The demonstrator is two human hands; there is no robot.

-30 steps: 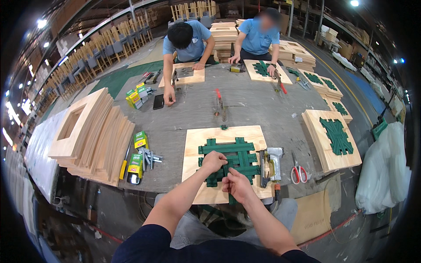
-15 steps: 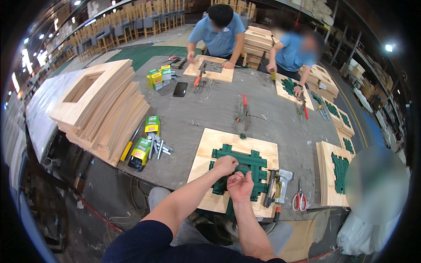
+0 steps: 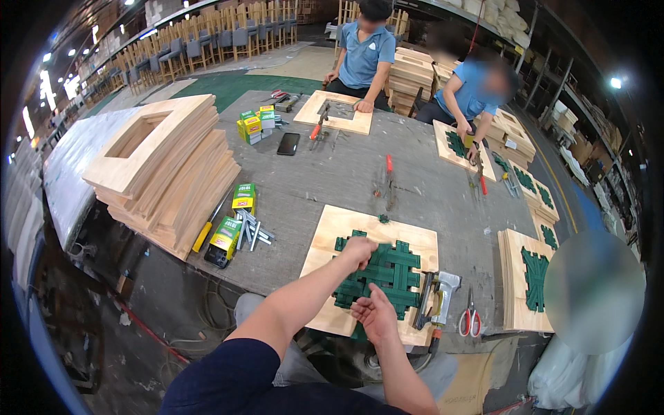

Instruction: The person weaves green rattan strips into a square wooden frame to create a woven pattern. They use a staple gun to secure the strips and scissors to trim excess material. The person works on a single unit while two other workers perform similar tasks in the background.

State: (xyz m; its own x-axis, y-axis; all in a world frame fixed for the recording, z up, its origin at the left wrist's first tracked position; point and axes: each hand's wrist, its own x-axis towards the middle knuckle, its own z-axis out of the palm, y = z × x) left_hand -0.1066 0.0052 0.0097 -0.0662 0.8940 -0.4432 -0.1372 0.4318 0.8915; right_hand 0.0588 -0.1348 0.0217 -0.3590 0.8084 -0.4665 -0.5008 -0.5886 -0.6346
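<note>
With fingers bunched at the left hand (image 3: 358, 254), over green straps (image 3: 400, 277) midway on a plywood panel (image 3: 332, 238); cannot tell if clamped. With fingers apart at the right hand (image 3: 377, 316). Close rightward, staple gun (image 3: 447, 287), scissors (image 3: 471, 321). Beneath, scuffed grey table (image 3: 318, 180); leftward, staple boxes (image 3: 225, 237), stacked frames (image 3: 169, 187). Beyond, co-workers (image 3: 366, 59), chairs (image 3: 240, 36). Partly hidden: straps by the left forearm (image 3: 304, 294), panel stack (image 3: 514, 297) by a round blur.

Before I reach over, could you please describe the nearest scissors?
On the grey table, find the wooden panel beneath the person's left hand. Past the staple gun on its right lie the scissors, distinguished by looped red-and-white handles.
</note>
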